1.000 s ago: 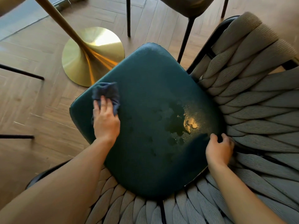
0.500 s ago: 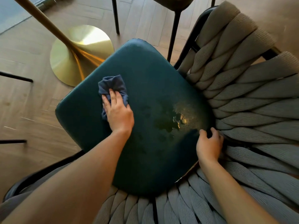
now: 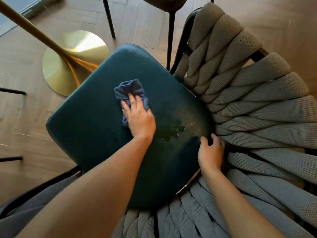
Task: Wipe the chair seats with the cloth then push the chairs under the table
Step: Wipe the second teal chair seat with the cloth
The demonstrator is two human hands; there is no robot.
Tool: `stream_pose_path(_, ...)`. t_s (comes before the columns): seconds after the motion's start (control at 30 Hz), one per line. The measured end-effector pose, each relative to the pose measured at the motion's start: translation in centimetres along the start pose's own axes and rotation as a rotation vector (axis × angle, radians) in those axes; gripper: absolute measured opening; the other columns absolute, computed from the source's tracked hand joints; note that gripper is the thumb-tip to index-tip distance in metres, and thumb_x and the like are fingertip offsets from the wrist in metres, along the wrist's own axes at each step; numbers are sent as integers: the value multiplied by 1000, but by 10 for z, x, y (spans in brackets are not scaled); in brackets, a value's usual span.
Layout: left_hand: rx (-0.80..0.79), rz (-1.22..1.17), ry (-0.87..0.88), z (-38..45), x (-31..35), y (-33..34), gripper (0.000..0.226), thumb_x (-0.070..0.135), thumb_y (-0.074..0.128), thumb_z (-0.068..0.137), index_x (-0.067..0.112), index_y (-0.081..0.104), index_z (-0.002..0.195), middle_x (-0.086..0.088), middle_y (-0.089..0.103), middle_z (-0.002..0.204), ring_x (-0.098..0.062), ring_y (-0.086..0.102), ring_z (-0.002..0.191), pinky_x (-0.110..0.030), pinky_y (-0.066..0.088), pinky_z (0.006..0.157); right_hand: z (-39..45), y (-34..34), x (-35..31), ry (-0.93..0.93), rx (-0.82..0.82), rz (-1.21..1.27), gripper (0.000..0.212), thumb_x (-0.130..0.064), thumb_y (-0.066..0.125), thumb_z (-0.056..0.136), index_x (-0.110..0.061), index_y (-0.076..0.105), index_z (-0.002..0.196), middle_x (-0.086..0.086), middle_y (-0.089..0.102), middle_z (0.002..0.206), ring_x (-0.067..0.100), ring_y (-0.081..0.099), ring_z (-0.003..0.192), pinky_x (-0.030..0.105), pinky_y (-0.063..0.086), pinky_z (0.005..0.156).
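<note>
A dark teal chair seat [image 3: 96, 127] fills the middle of the head view, ringed by a woven grey rope backrest [image 3: 253, 107]. My left hand [image 3: 139, 117] presses a crumpled blue cloth [image 3: 131, 91] flat onto the seat near its centre, fingers straight over the cloth. A wet, shiny patch [image 3: 181, 126] lies on the seat just right of that hand. My right hand [image 3: 211, 152] rests at the seat's right rear edge where it meets the backrest, fingers curled over the edge.
The table's gold round base [image 3: 73, 54] and slanted stem [image 3: 29, 30] stand on the wooden floor beyond the seat. Black legs of another chair [image 3: 170, 40] are at the top. Thin black chair legs [image 3: 12, 91] show at the left edge.
My left hand has slid the cloth from the seat's left front corner toward the centre, nearer the wet patch. My right hand stays at the seat's rear edge.
</note>
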State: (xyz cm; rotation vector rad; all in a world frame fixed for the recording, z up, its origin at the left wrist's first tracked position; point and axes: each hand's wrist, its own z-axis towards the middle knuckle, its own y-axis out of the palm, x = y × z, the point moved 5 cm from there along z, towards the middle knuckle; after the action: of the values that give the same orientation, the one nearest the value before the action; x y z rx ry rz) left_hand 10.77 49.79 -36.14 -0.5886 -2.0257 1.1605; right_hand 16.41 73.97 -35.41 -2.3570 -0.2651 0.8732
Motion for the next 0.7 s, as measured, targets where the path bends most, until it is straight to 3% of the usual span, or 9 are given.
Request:
stream_pose_path(0.07,-52,33,102,2,33,15,58,26,40,97,16,24,151,-2,10,162,-34,-3,147,-47,3,120,1,-1,1,-9,-18,-5,52,-30,49,98,-16,39,147,7,28,155,26,33,140,40,31,112)
stream_pose_path(0.23,-271,205,781,-29,50,38,53,26,44,96,16,36,147,-5,22,159,-34,3,148,-53,11,119,-3,1,6,-67,8,-27,53,-27,52,97,-13,38,147,11,32,153,27,34,140,41,29,115)
stream_pose_path(0.37,-306,294,996,-25,11,21,50,27,45,94,17,43,143,-6,33,155,-33,16,146,-48,18,119,-9,7,14,-42,52,-17,55,-26,52,96,-15,35,148,12,31,153,30,34,140,47,32,114)
stream_pose_path(0.47,-264,302,978,-8,-15,1,48,20,48,86,11,55,133,-8,46,147,-35,33,140,-49,31,113,-14,10,19,6,79,-12,56,-27,52,97,-15,33,148,12,30,154,30,34,140,46,32,113)
stream_pose_path(0.57,-213,285,875,8,-47,-24,51,20,39,84,9,60,129,-7,50,143,-34,39,137,-47,34,112,-19,13,24,35,97,-21,56,-28,51,97,-14,33,148,13,31,153,31,34,139,47,34,112)
stream_pose_path(0.7,-83,191,559,33,-115,-64,48,18,41,88,14,57,133,-1,44,148,-23,29,143,-44,31,114,-22,16,25,61,120,-47,57,-27,51,96,-14,33,148,13,31,153,33,35,138,50,36,109)
